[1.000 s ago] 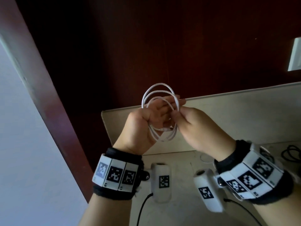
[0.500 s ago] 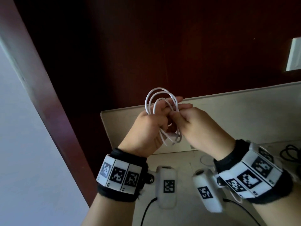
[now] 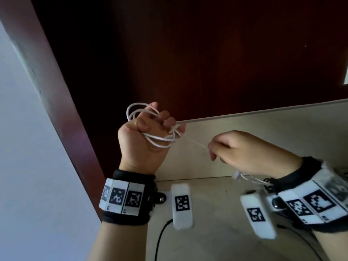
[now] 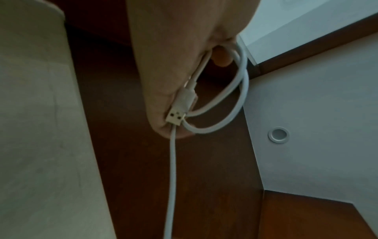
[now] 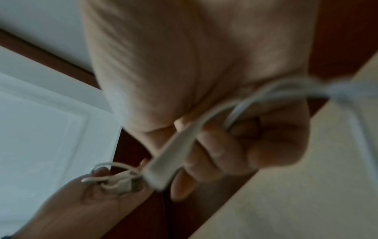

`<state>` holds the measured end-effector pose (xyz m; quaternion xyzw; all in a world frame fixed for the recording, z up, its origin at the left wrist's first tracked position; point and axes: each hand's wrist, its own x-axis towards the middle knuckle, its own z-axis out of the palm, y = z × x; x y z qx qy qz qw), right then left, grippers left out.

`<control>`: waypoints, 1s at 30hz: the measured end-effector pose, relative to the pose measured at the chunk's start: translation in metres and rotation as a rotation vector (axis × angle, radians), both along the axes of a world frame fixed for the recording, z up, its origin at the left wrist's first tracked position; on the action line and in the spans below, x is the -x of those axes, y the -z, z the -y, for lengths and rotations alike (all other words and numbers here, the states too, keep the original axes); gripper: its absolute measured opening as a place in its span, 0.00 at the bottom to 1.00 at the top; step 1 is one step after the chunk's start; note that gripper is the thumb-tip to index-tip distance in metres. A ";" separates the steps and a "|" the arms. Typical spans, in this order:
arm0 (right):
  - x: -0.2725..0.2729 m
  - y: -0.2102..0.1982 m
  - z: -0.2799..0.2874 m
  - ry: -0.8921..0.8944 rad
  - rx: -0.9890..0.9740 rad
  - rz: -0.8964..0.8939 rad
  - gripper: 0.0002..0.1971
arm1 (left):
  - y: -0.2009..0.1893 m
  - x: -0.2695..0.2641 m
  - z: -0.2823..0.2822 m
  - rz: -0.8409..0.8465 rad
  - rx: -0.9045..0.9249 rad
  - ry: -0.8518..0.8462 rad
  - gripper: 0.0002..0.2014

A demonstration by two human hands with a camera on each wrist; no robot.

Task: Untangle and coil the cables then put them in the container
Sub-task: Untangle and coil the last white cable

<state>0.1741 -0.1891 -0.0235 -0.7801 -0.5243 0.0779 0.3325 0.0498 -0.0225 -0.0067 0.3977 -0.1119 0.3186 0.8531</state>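
Observation:
My left hand (image 3: 150, 136) is raised in a fist and grips a coil of white cable (image 3: 160, 142), whose loops stick out above the knuckles. A single strand (image 3: 195, 143) runs taut from the coil to my right hand (image 3: 243, 149), which pinches it in curled fingers. In the left wrist view the cable's USB plug (image 4: 176, 115) lies against my left hand (image 4: 167, 64), with loops (image 4: 239, 100) beside it. The right wrist view is blurred; there my right hand (image 5: 214, 145) curls round the white cable (image 5: 171, 153). A small white plug (image 3: 236, 176) hangs under my right wrist.
A beige upright panel (image 3: 273, 132) stands behind the hands, with a beige surface (image 3: 212, 213) below them. Dark red wood (image 3: 188, 53) fills the background, and a pale wall (image 3: 28, 166) is at the left. Black leads (image 3: 160, 240) run from the wrist cameras.
The hands have parted. My right hand has moved right and down, drawing one strand taut from the coil. My left hand has closed into a fist round the loops.

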 end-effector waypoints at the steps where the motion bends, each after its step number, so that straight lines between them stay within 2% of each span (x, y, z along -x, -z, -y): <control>1: -0.001 -0.002 0.004 0.000 0.056 0.043 0.16 | -0.001 0.002 -0.003 0.005 0.015 -0.042 0.25; 3: -0.002 -0.006 0.011 -0.018 0.116 0.119 0.15 | -0.002 0.007 -0.007 0.003 0.006 -0.125 0.27; 5: -0.001 -0.010 0.015 -0.052 0.078 0.188 0.14 | -0.003 0.006 -0.009 -0.065 -0.079 -0.245 0.26; 7: 0.004 -0.012 0.015 -0.110 0.006 0.286 0.12 | -0.003 -0.001 -0.003 -0.192 -0.240 -0.381 0.20; 9: 0.011 -0.012 0.012 -0.187 -0.070 0.414 0.13 | -0.001 -0.010 0.008 -0.291 -0.421 -0.443 0.20; 11: 0.015 -0.011 0.008 -0.267 -0.147 0.495 0.14 | 0.008 -0.017 0.016 -0.332 -0.552 -0.418 0.24; 13: 0.017 -0.009 0.004 -0.329 -0.224 0.496 0.15 | 0.017 -0.018 0.024 -0.350 -0.680 -0.342 0.24; 15: 0.016 -0.009 0.003 -0.371 -0.290 0.432 0.15 | 0.021 -0.020 0.028 -0.342 -0.712 -0.261 0.20; 17: 0.014 -0.010 0.007 -0.364 -0.309 0.339 0.13 | 0.021 -0.022 0.033 -0.312 -0.625 -0.157 0.10; 18: 0.013 -0.010 0.008 -0.353 -0.312 0.312 0.12 | 0.022 -0.022 0.033 -0.306 -0.617 -0.111 0.12; 21: 0.013 -0.008 0.007 -0.328 -0.275 0.289 0.09 | 0.024 -0.021 0.032 -0.346 -0.856 -0.051 0.35; 23: 0.016 -0.008 0.004 -0.316 -0.265 0.277 0.11 | 0.024 -0.020 0.032 -0.398 -0.926 -0.032 0.37; 25: 0.019 -0.009 0.005 -0.341 -0.290 0.182 0.15 | 0.023 -0.018 0.032 -0.406 -0.922 -0.086 0.33; 27: 0.019 -0.011 0.010 -0.340 -0.235 0.089 0.18 | 0.021 -0.015 0.030 -0.368 -0.832 -0.138 0.33; 30: 0.009 -0.008 0.011 -0.221 -0.156 0.125 0.18 | 0.018 -0.014 0.023 -0.323 -0.604 -0.285 0.30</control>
